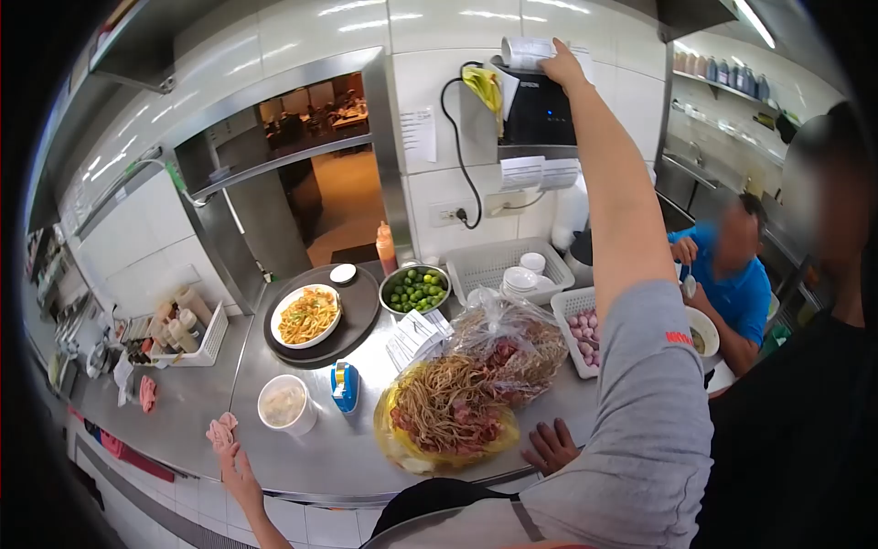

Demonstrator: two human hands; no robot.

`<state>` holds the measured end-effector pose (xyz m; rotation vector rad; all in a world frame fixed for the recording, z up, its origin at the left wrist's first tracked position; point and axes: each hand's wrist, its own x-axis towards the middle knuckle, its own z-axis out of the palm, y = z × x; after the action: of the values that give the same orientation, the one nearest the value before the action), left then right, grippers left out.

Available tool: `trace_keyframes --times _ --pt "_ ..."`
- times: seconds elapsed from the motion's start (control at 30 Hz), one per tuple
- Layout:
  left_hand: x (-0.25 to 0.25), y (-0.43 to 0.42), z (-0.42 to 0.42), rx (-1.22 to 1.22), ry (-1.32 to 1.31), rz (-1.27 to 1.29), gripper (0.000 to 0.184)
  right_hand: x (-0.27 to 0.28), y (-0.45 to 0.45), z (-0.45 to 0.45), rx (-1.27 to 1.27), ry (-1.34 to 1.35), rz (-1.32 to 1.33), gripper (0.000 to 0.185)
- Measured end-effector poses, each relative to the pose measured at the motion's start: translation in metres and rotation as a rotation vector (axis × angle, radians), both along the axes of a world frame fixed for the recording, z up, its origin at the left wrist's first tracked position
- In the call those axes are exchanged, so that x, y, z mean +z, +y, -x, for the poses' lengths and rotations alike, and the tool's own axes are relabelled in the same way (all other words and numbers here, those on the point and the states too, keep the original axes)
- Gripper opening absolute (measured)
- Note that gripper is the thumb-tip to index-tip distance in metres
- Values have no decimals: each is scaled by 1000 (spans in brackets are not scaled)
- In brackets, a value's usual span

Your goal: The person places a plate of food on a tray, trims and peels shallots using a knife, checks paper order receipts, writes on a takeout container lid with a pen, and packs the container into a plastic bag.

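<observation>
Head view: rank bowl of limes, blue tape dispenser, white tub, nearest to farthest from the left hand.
1. White tub, just right of the left hand.
2. Blue tape dispenser, right of the tub.
3. Bowl of limes, back toward the wall.

We reach our right hand (pixel 563 66) up to the paper (pixel 523 53) atop the black printer (pixel 532 110); our left hand (pixel 240 478) is by a pink item (pixel 221 432); on the surface (pixel 338 453), noodles (pixel 309 316) sit on a round tray (pixel 358 322) in a white dish (pixel 294 340).
</observation>
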<state>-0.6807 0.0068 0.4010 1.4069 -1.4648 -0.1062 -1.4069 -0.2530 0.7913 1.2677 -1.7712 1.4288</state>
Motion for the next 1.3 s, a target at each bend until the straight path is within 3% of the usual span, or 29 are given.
trace_keyframes --times 0.1,0.17,0.23,0.3,0.4,0.5,0.63,0.8,0.93,1.03,1.17,1.3 --pt "22 -2 47 66 -124 25 19 5 31 -43 184 -6 133 61" --pt "33 -18 78 -175 69 -47 18 5 45 -80 504 25 292 61" --pt "72 -28 133 -451 293 -169 20 -9 65 -130 610 50 299 61" --pt "90 -49 177 -892 769 -337 29 -34 89 -183 1007 -155 113 64" --pt "133 -78 226 -1424 950 -429 59 -73 118 -251 1399 -272 -257 59" --pt "147 -107 232 -1672 1181 -533 79 -111 134 -304 1571 -280 -634 47" --pt "144 -100 185 -1481 1402 -372 90 -144 145 -371 1651 -14 -892 34" --pt "129 -94 71 -1289 1536 -157 60 -156 153 -458 1691 490 -932 31" --pt "128 -76 -40 -1028 1430 127 35 -185 149 -558 1599 -105 -921 23" --pt "127 -57 -128 -811 1326 211 36 -200 133 -643 1551 -368 -974 15" --pt "127 -25 -246 -702 1435 422 34 -217 133 -754 1700 -313 -896 10" --pt "116 12 -376 -538 1282 411 35 -217 90 -830 1540 -317 -767 9"
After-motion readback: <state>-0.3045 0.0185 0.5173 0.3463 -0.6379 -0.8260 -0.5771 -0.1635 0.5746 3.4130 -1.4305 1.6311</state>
